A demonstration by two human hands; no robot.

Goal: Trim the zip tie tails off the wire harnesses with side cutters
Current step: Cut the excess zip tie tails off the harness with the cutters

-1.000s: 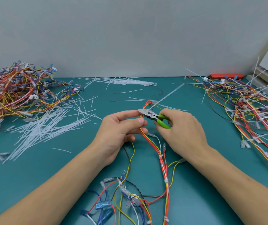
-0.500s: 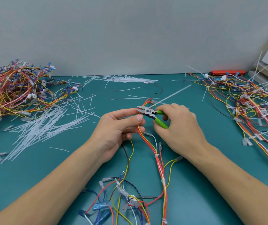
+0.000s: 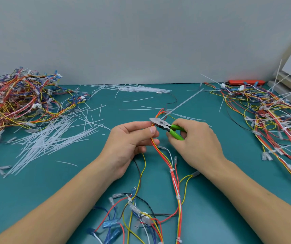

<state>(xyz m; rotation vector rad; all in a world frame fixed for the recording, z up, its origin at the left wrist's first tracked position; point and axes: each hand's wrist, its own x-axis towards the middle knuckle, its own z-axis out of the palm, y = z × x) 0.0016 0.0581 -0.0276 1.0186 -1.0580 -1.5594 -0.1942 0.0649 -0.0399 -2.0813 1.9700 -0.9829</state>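
Observation:
My left hand (image 3: 132, 138) pinches a red, orange and yellow wire harness (image 3: 173, 175) between thumb and fingers at the table's centre. My right hand (image 3: 194, 138) grips green-handled side cutters (image 3: 167, 126). Their steel jaws point left and sit at the harness just above my left thumb. A long white zip tie tail (image 3: 185, 101) sticks up and to the right from the bundle at the jaws. The harness runs down toward me, with white ties along it and connectors at the bottom.
A heap of harnesses (image 3: 14, 101) lies at the left, with cut white tails (image 3: 53, 138) strewn beside it. Another pile of harnesses (image 3: 273, 117) with long uncut tails fills the right. An orange tool (image 3: 245, 82) lies by the back wall. Loose zip ties (image 3: 132, 88) sit at the back.
Both hands, the harness and the cutters sit slightly higher in view than one second ago. The cutter jaws stay at the same tie.

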